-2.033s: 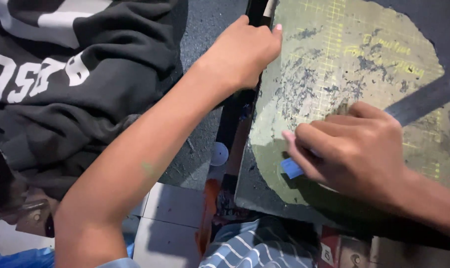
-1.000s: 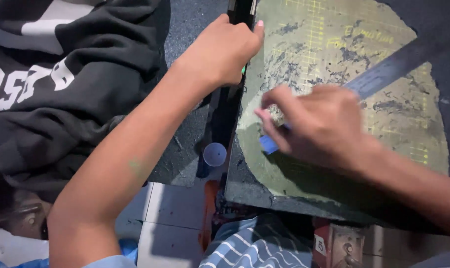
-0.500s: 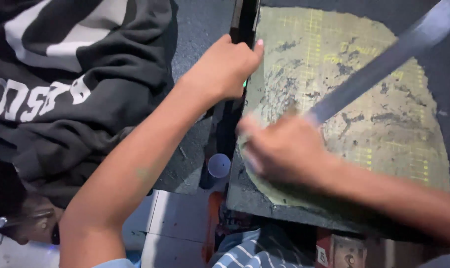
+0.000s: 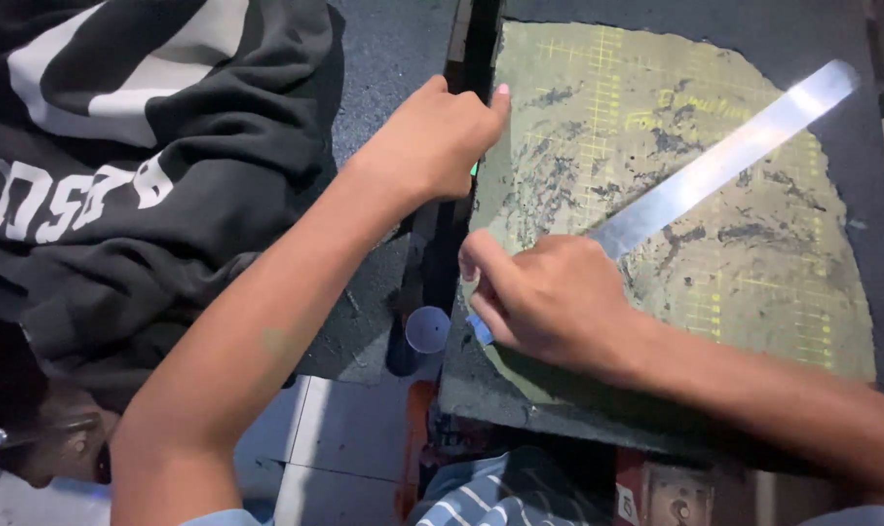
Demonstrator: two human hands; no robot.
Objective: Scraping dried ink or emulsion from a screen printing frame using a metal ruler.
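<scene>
Worn green cutting mat [image 4: 753, 282] lies on dark bench [image 4: 383, 58]. Left hand [image 4: 432, 146] presses the mat's left edge, grip closed on nothing. Right hand [image 4: 549, 302], at the mat's lower left, grips a steel ruler [image 4: 724, 161] and small blue piece [image 4: 479, 329]. Risk: ruler skids if pressure eases.

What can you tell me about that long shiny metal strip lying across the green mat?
The metal ruler is a long, flat, silvery strip that glares in the light. It lies diagonally on the worn green cutting mat, its far end pointing up to the right. Its near end disappears under the right hand, which presses on it. Any markings are washed out.
</scene>
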